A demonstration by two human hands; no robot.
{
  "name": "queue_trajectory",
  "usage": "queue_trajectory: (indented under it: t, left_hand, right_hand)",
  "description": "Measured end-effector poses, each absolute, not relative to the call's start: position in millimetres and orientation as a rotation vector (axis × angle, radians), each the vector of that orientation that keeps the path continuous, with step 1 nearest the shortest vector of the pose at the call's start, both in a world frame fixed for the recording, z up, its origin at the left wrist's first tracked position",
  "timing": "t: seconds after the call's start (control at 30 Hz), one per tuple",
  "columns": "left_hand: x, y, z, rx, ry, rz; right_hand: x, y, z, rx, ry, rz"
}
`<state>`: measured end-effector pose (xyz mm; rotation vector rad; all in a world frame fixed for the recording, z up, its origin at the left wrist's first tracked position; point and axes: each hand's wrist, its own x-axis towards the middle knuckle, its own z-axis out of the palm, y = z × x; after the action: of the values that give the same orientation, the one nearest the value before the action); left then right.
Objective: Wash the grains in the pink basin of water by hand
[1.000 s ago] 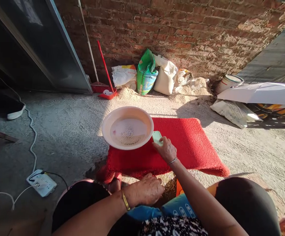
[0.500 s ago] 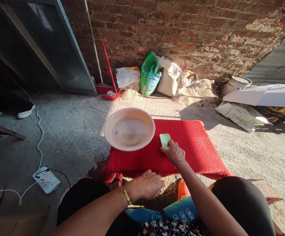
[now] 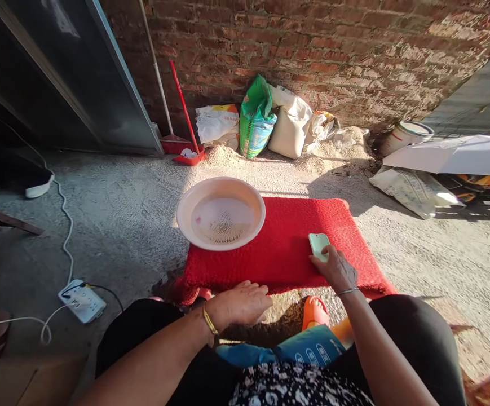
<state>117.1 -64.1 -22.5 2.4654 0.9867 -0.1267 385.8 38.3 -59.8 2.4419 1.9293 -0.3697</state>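
From my end I see the right hand [image 3: 340, 272] right of centre in the frame, thumb and fingers grasping the near end of a pale green phone [image 3: 317, 242], which is over the right part of a red mat [image 3: 278, 254]. The left hand [image 3: 240, 304], low in the centre, has its fingers loosely extended and looks released, just beside the mat's near edge. I've a pale basin [image 3: 186, 228] left of centre, overlapping the mat's far left corner, and a power strip [image 3: 83, 300] at lower left.
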Motion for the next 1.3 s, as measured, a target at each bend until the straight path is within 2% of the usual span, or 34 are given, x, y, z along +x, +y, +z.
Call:
queue_trajectory:
  t: [0.07, 0.13, 0.2, 0.37, 0.5, 0.57, 0.67, 0.73, 0.77, 0.87, 0.97, 1.03, 1.17, 1.3]
  left_hand:
    - [105.2, -47.8, 3.6, 2.349, 0.990, 0.274]
    - [86.6, -25.6, 31.0, 2.142, 1.217, 0.818]
    - [64.8, -0.3, 51.6, 1.941, 1.383, 1.177]
    - [43.4, 33.3, 64.7, 1.687, 1.549, 1.376]
    - [80.0, 3.6, 68.5, 1.900, 1.373, 1.517]
    - [101.4, -18.9, 60.3, 2.216, 1.102, 1.153]
    - [125.4, -46.8, 21.4, 2.408, 0.773, 0.010]
    - [135.9, -60.0, -10.9, 2.312, 0.821, -0.597]
    - [139.6, -65.4, -24.2, 2.291, 0.826, -0.722]
    - [143.0, -75.5, -42.6, 2.315, 0.694, -0.675]
    - [134.3, -71.1, -35.6, 2.285, 0.726, -0.613]
    - [125.1, -60.6, -28.3, 2.347, 0.877, -0.461]
    - [111.3, -38.5, -26.5, 2.459, 1.202, -0.008]
    - [109.2, -29.5, -38.7, 2.485, 1.365, 0.123]
  right_hand:
    - [385.4, 37.5, -63.2, 2.443, 1.945, -0.369]
    - [387.7, 37.3, -66.3, 2.445, 1.971, -0.366]
    - [389.8, 36.8, -68.5, 2.461, 1.986, -0.350]
    - [387.4, 33.3, -67.6, 2.459, 1.977, -0.345]
    - [387.8, 33.5, -64.7, 2.477, 1.984, -0.322]
    - [389.0, 34.9, -60.6, 2.458, 1.981, -0.303]
    - [379.5, 31.5, -49.5, 2.397, 1.990, -0.212]
    - [358.5, 20.9, -42.2, 2.336, 2.108, -0.162]
    - [343.6, 13.0, -40.0, 2.275, 2.210, -0.165]
    - [294.4, -12.6, -41.4, 1.949, 2.542, -0.278]
    - [277.2, -20.3, -50.2, 1.726, 2.666, -0.358]
    - [301.2, -11.0, -54.6, 1.822, 2.582, -0.367]
    - [399.3, 18.3, -51.4, 2.310, 2.082, -0.331]
    - [442.0, 25.1, -43.7, 2.562, 1.794, -0.239]
